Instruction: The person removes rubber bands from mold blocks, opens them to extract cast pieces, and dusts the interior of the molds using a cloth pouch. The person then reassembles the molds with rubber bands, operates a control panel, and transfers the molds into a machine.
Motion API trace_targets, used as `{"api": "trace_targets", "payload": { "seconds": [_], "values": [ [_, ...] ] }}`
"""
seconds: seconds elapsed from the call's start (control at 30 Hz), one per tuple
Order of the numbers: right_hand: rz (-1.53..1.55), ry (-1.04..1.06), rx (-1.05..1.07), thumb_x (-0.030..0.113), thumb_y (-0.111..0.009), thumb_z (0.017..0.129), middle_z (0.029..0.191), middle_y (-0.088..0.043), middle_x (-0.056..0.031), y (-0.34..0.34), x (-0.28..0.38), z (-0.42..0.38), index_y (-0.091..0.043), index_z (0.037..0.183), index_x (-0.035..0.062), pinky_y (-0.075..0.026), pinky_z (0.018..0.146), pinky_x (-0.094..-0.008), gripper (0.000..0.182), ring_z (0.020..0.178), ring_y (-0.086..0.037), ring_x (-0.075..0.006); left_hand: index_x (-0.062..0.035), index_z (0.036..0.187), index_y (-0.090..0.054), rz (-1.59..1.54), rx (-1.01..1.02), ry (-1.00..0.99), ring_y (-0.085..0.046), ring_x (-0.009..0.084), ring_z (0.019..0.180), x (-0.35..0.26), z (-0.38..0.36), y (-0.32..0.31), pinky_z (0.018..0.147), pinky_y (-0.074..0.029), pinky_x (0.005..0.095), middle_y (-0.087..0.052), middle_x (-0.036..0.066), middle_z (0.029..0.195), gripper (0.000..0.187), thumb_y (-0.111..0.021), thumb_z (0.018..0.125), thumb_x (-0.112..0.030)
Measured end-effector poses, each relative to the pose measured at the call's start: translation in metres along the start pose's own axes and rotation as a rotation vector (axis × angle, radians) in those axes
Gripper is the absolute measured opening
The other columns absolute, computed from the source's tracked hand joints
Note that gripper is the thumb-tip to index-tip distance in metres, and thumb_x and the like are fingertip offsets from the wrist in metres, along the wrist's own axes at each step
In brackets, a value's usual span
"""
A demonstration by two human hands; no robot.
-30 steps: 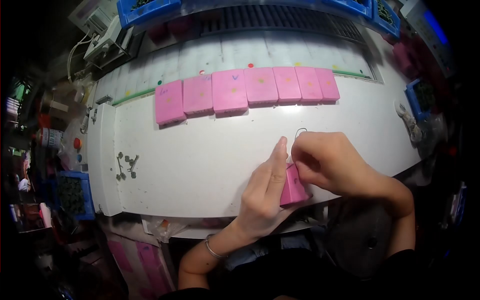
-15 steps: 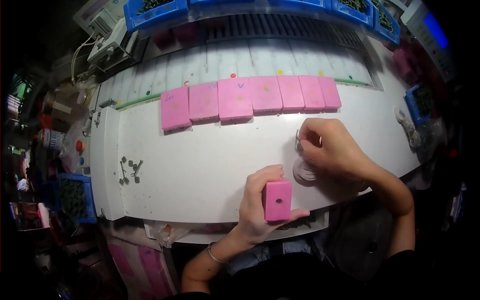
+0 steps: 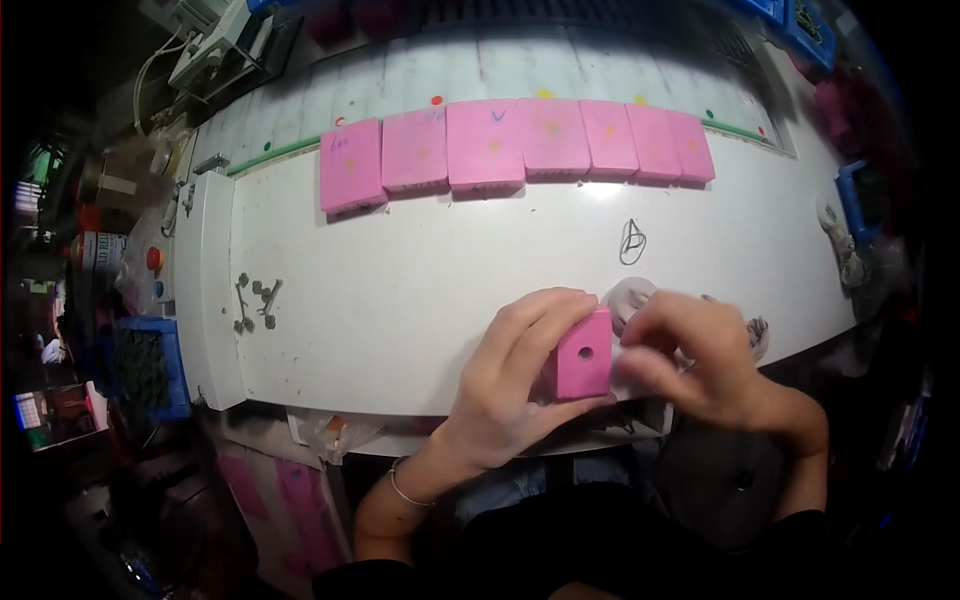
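Note:
A pink block (image 3: 598,375) with a dark round hole in the side facing me stands upright in my left hand (image 3: 500,385), its fingers wrapped over the top and the thumb under the lower edge. Just right of the block is my right hand (image 3: 715,355), fingers curled inward and smeared by motion. Whether anything small is pinched in them is hidden. Behind the right fingers lies a pale grey, rounded lump (image 3: 630,297), partly covered. A black looped mark (image 3: 632,242) shows on the white table (image 3: 400,300) beyond it.
Several pink blocks (image 3: 485,150) stand in a row across the back. Small dark green-grey branched pieces (image 3: 262,300) lie at left. Blue bins (image 3: 150,370) flank the table. A grey bundle (image 3: 840,250) sits at far right, and a streaked piece (image 3: 757,338) beside my right wrist.
My right hand has come down and toward me, beside the block, away from the black looped mark. My left hand with the block has risen slightly to the right. The view has tilted down.

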State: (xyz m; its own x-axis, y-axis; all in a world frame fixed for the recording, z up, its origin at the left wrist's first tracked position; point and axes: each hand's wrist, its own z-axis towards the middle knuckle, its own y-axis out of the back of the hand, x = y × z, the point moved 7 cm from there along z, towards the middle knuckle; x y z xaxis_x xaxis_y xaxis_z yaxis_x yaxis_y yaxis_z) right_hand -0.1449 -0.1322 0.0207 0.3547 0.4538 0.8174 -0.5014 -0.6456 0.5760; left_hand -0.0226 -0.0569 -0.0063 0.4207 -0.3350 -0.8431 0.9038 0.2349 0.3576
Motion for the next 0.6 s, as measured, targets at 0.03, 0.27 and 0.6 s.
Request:
{"api": "trace_targets", "payload": {
  "seconds": [0.03,0.27,0.6],
  "values": [
    [0.05,-0.09,0.114,0.023,-0.074,0.077,0.065,-0.055,-0.0088,-0.009,-0.002,-0.001,-0.053,0.079,0.001,-0.045,0.05,-0.0281,0.031,0.055,-0.058,-0.0191,0.0029,0.119,-0.051,0.014,0.022,-0.014,-0.055,0.0324,0.105,-0.001,0.001,0.001,0.087,-0.048,0.0375,-0.053,0.018,0.115,0.069,-0.082,0.061,-0.016],
    [0.057,-0.165,0.192,0.044,-0.077,0.07,0.063,-0.052,-0.009,-0.037,-0.016,0.008,-0.05,0.081,0.0004,-0.044,0.053,-0.031,0.052,0.056,-0.055,-0.0205,0.0028,0.118,-0.052,0.097,-0.004,0.021,-0.059,0.0344,0.099,-0.006,-0.001,0.003,0.081,-0.051,0.0376,-0.055,0.019,0.113,0.068,-0.075,0.054,0.0],
    [0.328,-0.306,0.332,0.04,-0.077,0.071,0.06,-0.049,-0.0053,-0.042,-0.028,0.008,-0.049,0.08,-0.0002,-0.04,0.049,-0.0277,0.049,0.053,-0.05,-0.0157,0.0056,0.118,-0.051,0.048,0.131,0.026,-0.061,0.0314,0.102,0.001,0.003,0.004,0.086,-0.051,0.0342,-0.058,0.021,0.112,0.062,-0.078,0.064,-0.007]
  ]
}}
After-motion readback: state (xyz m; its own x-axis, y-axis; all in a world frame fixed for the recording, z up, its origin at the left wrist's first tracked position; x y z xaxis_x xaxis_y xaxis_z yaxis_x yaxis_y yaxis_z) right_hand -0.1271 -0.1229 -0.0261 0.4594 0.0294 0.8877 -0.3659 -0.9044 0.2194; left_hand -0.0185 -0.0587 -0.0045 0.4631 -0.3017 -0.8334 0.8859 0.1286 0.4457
